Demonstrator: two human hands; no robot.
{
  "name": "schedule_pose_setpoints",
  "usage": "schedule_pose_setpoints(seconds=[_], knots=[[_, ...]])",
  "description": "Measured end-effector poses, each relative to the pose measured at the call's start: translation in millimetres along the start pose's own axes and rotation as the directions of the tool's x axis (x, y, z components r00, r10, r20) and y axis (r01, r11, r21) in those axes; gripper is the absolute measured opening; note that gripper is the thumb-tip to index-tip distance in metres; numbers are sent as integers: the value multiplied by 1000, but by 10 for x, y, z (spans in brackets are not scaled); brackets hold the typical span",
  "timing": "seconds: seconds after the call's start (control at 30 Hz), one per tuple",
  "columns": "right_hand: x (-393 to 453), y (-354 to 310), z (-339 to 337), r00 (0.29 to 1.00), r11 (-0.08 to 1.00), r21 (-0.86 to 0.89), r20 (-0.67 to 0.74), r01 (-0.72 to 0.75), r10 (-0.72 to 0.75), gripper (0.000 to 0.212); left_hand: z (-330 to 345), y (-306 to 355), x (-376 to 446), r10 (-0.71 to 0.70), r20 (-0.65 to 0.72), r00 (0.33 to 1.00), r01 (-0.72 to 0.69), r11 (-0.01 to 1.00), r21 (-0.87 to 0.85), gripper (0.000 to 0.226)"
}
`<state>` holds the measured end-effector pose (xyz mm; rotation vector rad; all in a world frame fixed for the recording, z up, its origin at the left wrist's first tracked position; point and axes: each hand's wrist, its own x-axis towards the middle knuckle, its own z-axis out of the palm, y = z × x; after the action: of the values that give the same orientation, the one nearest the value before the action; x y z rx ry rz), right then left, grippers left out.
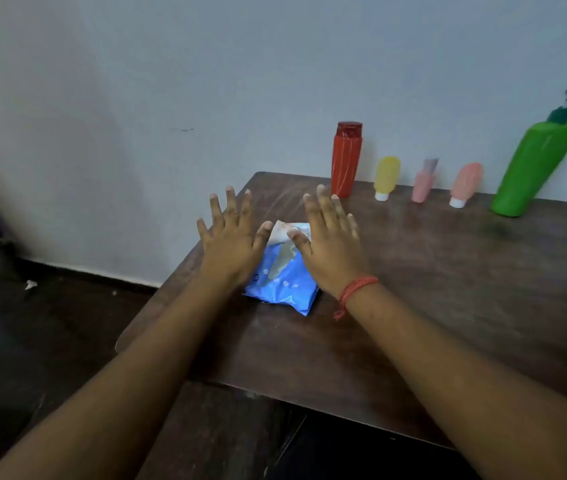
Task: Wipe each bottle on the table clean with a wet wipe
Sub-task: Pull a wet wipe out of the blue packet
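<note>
So the blue wet wipe pack (280, 277) is lying flat near the left front corner of the dark wooden table (448, 289), and its long axis runs from the front edge back toward the wall, leaning a bit to the right as it goes. The far end is where the flap is, and it looks like a bit of white wipe (280, 232) is already poking up there, pointing at the bottles. Both hands are spread flat right over it, fingers straight and apart, gripping nothing: left hand (232, 237) over the pack's left edge, right hand (332, 244) over its right side, thumbs nearly meeting at that white bit. Can't tell if the palms actually rest on the pack or just float above it. My guess is we're at the very start, no wipe pulled out, no bottle touched. Next move probably needs one hand pinning the pack down while the other pinches that white tab and pulls it free. Behind, all along the wall and well apart from the hands: a red bottle (345, 161), a little yellow tube (386, 177) standing on its cap, a small pink bottle (424, 183), a salmon pink tube (465, 185) also cap down, and a big green pump bottle (531, 168) at the far right.
</note>
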<state>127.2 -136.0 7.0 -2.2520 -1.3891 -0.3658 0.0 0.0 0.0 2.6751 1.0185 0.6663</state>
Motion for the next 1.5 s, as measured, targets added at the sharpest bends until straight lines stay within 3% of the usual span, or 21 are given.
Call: schedule_pose_setpoints(seconds=[0.13,0.3,0.37,0.5,0.63,0.9,1.07,1.23,1.33,1.5], knots=[[-23,-4,180,989,988,155,-146,-15,38,62,148,-136,-139,-37,-3,999,37,999,-28,81],[-16,93,242,939,949,312,-337,41,70,35,150,-162,-145,-168,43,985,173,926,-337,78],[-47,137,213,924,945,323,-374,51,78,26,153,-176,-182,-167,86,982,187,903,-387,81],[-124,167,210,949,939,330,-314,95,14,15,152,-178,-215,-55,125,991,101,914,-392,90],[-122,153,278,977,970,216,-203,110,-65,10,145,-172,-220,4,177,984,66,921,-384,99],[-45,74,231,992,1000,17,-124,-16,18,26,171,-176,-183,-28,203,979,101,928,-359,93],[42,-32,194,994,995,17,-43,-102,102,29,180,-155,-165,-32,213,977,106,931,-349,92],[59,-28,252,984,974,146,2,-175,176,13,183,-121,-154,-56,209,976,120,944,-308,93],[42,7,285,981,925,338,-30,-172,194,7,207,-100,-162,-69,191,979,119,957,-264,88],[12,38,254,969,692,706,-31,-153,246,10,207,-73,-153,-81,185,979,119,972,-202,87]])
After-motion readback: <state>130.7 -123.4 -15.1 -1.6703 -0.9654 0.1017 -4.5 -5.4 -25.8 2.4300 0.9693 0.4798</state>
